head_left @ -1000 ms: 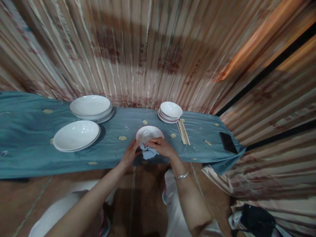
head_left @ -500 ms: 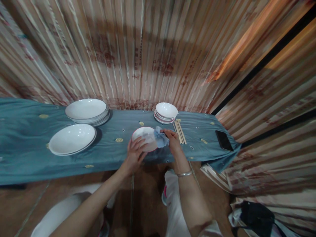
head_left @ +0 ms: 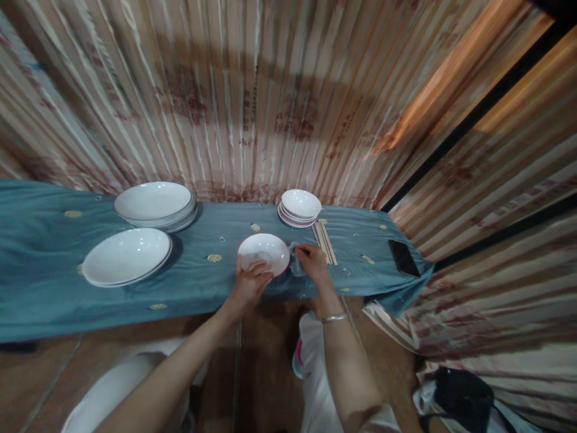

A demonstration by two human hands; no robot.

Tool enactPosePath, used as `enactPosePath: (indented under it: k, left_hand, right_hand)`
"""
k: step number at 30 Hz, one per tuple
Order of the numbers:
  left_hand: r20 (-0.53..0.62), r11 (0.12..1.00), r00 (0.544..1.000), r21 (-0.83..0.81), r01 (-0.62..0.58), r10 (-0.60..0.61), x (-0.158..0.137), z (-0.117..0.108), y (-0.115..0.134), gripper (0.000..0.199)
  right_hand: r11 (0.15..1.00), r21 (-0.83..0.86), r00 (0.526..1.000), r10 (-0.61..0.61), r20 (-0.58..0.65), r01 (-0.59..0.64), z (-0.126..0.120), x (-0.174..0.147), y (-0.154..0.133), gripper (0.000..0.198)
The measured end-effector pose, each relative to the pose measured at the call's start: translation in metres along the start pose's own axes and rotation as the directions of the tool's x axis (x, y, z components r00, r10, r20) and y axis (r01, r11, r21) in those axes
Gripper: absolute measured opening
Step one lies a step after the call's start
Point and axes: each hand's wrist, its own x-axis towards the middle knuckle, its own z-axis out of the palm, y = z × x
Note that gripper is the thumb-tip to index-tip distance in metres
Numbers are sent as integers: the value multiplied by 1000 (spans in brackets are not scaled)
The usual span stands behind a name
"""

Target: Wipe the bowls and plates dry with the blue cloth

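Observation:
A small white bowl (head_left: 264, 251) with a red rim is held over the front part of the blue-clothed table (head_left: 40, 252). My left hand (head_left: 249, 284) grips its near edge from below. My right hand (head_left: 312, 263) presses a pale blue cloth (head_left: 295, 265) against the bowl's right side. A silver bangle circles my right wrist.
Behind the bowl stands a stack of small bowls (head_left: 299, 206) with chopsticks (head_left: 324, 241) beside it. A stack of large plates (head_left: 155, 205) and another large plate (head_left: 125, 257) lie at the left. A black phone (head_left: 401, 257) rests at the table's right end. Striped curtains hang behind.
The cloth moved from the bowl's near edge round to its right side. My left hand shifted under the bowl's near rim, and the bowl tilted flatter.

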Motion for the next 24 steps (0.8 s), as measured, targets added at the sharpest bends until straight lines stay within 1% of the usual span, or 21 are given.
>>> enactPosePath:
  k: [2,4,6,9,11,13,14,17,20,22,23,24]
  left_hand:
    - [-42,995,999,-92,27,-31,2,-1,0,24]
    - [-98,977,991,-202,66,-87,6,-5,1,22]
    - [-140,954,978,-278,109,-153,9,-10,2,17]
    - [-182,920,944,-333,205,-276,14,-20,2,13]
    - [-206,878,907,-397,266,-368,17,-27,3,13]
    - [-203,805,870,-514,296,-449,19,-35,4,15]
    - [-188,754,855,-585,297,-483,19,-38,4,19]
    - [-119,557,815,-785,273,-567,18,-46,10,30]
    - [-51,379,793,-896,232,-607,16,-50,18,35]
    - [-22,306,786,-927,215,-618,15,-50,22,36]
    - [-15,281,781,-937,207,-624,15,-50,24,36]
    - [-12,261,778,-945,195,-628,15,-50,25,36]
  right_hand:
    - [998,64,1000,-17,11,16,6,-1,-5,20]
    - [987,157,999,-42,-22,45,12,-1,-10,22]
    - [967,244,996,-60,-66,75,16,-1,-16,25]
    - [940,326,992,-73,-105,104,20,-2,-26,27]
    - [927,357,990,-79,-115,115,23,-3,-34,28]
    - [919,373,988,-87,-128,129,25,-4,-40,30]
    - [916,376,986,-91,-141,138,26,-4,-44,30]
    - [911,379,977,-93,-190,161,26,-6,-54,31]
    - [917,351,970,-121,-209,190,24,-12,-66,34]
    - [926,287,960,-193,-201,246,25,-19,-76,37]
    - [927,236,949,-252,-189,293,27,-23,-81,38]
    - [917,176,928,-329,-175,358,31,-27,-85,39]
